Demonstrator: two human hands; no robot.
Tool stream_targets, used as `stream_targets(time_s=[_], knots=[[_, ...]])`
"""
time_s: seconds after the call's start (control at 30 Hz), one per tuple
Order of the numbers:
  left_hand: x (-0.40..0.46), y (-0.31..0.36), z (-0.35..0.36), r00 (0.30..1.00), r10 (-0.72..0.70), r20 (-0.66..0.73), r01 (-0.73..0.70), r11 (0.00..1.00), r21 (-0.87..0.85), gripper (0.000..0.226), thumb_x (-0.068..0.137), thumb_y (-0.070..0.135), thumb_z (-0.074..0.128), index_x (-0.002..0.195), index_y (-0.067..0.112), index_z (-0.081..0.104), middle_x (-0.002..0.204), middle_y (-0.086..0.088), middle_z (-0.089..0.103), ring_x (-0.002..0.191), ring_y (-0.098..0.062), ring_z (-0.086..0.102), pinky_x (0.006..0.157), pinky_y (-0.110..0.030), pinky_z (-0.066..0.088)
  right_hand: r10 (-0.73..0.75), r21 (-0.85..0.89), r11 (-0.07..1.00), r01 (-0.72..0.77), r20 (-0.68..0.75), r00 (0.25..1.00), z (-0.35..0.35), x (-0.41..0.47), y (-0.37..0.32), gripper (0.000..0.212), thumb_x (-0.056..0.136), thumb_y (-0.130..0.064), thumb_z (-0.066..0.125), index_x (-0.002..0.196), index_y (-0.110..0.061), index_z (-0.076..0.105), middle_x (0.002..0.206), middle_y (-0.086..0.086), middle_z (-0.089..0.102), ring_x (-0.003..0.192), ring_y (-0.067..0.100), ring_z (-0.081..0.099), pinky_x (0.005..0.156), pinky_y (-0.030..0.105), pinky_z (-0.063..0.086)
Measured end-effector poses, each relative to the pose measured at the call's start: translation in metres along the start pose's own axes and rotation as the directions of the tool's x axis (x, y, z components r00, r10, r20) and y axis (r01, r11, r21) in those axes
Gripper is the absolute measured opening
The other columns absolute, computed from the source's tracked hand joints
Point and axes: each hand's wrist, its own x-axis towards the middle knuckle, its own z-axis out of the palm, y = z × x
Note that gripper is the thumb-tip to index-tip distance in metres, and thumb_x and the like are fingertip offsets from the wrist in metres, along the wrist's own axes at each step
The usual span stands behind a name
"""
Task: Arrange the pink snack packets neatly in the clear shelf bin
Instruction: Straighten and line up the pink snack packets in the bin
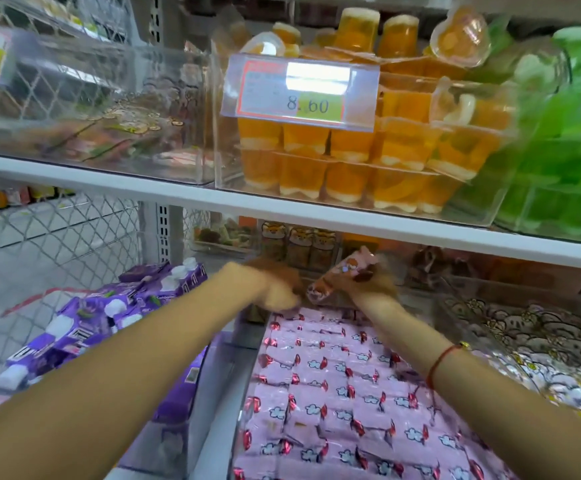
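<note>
Pink snack packets (334, 386) fill a clear bin (247, 341) under white shop shelf (178, 188).

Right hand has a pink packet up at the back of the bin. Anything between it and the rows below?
Nothing visible. The packet in the right hand hangs over the bin's back end, open above the pink rows. The left hand is beside it, not beneath.

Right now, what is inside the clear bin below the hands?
The clear bin holds pink snack packets in tidy overlapping rows. The right hand holds one more packet above them. Whatever lies beneath the top layer is covered.
</note>
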Motion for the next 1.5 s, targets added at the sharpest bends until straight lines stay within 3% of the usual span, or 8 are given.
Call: stream_targets(time_s=[0.1,0.27,0.43,0.57,0.77,0.93,1.13,1.5], knots=[[-0.002,-0.003,0.006,0.987,-0.048,-0.151,0.029,0.992,-0.123,0.022,0.089,0.030,0.051,0.073,0.020,0.061,0.071,0.005,0.058,0.063,-0.013,0.052,0.053,-0.025,0.033,-0.192,-0.144,0.971,0.193,0.018,0.981,0.000,0.005,0.005,0.071,0.074,-0.019,0.079,0.131,-0.011,0.038,0.125,0.009,0.055,0.116,0.026,0.054,0.098,0.034,0.046],[-0.011,-0.010,0.010,0.887,-0.112,-0.448,-0.059,0.934,-0.352,0.034,0.090,0.014,0.053,0.118,0.031,0.062,0.111,0.004,0.065,0.075,-0.009,0.062,0.055,-0.023,0.049,-0.356,-0.277,0.872,0.404,0.208,0.911,-0.004,0.008,0.005,0.068,0.070,-0.019,0.082,0.125,-0.019,0.041,0.116,0.001,0.059,0.104,0.021,0.059,0.089,0.035,0.053],[-0.019,-0.004,0.005,0.875,-0.054,-0.482,-0.128,0.933,-0.336,0.037,0.090,0.010,0.051,0.119,0.030,0.059,0.118,0.003,0.064,0.093,-0.017,0.062,0.071,-0.030,0.052,-0.425,-0.583,0.571,0.578,0.392,0.816,0.017,0.001,0.020,0.038,0.085,-0.022,0.066,0.121,-0.023,0.053,0.118,0.002,0.054,0.091,0.020,0.057,0.074,0.030,0.052],[-0.013,0.004,0.005,0.938,0.018,-0.346,-0.114,0.959,-0.261,0.033,0.096,0.014,0.045,0.123,0.028,0.056,0.119,-0.002,0.062,0.093,-0.020,0.058,0.071,-0.026,0.046,-0.176,-0.427,0.787,0.445,0.536,0.826,0.000,0.003,0.015,0.036,0.096,-0.013,0.048,0.130,-0.023,0.054,0.075,0.004,0.059,0.052,0.014,0.048,0.047,0.021,0.038],[0.000,0.009,0.006,0.992,0.056,-0.117,-0.054,0.998,0.017,0.040,0.096,0.017,0.040,0.131,0.030,0.053,0.129,-0.003,0.058,0.102,-0.021,0.056,0.088,-0.031,0.047,-0.222,-0.599,0.549,0.583,0.568,0.793,-0.041,-0.030,0.020,0.034,0.097,-0.023,0.042,0.129,-0.019,0.051,0.113,0.005,0.060,0.101,0.023,0.058,0.078,0.029,0.046],[0.003,0.015,0.014,0.999,-0.020,0.044,0.016,0.996,0.089,0.037,0.096,0.021,0.043,0.133,0.022,0.051,0.130,-0.007,0.056,0.108,-0.023,0.057,0.094,-0.038,0.047,-0.191,-0.643,0.506,0.576,0.567,0.801,-0.061,-0.075,0.046,0.052,0.098,-0.050,0.028,0.146,-0.031,0.030,0.156,-0.007,0.021,0.142,0.014,0.020,0.115,0.034,0.017],[-0.016,0.022,0.024,1.000,-0.017,-0.014,0.019,0.977,0.212,0.034,0.097,0.016,0.040,0.127,0.020,0.055,0.120,-0.010,0.062,0.102,-0.027,0.058,0.084,-0.033,0.046,-0.087,-0.666,0.496,0.556,0.599,0.796,-0.063,-0.088,0.049,0.055,0.098,-0.052,0.024,0.149,-0.032,0.019,0.158,-0.007,0.014,0.144,0.014,0.010,0.117,0.038,0.010],[0.012,0.045,0.008,0.985,-0.057,-0.164,0.052,0.998,-0.035,0.027,0.094,0.028,0.056,0.119,0.025,0.063,0.121,0.002,0.064,0.103,-0.018,0.061,0.091,-0.030,0.048,-0.108,-0.603,0.566,0.562,0.621,0.776,-0.067,-0.083,0.042,0.053,0.099,-0.049,0.029,0.149,-0.032,0.023,0.156,-0.008,0.021,0.142,0.013,0.017,0.115,0.035,0.012]])
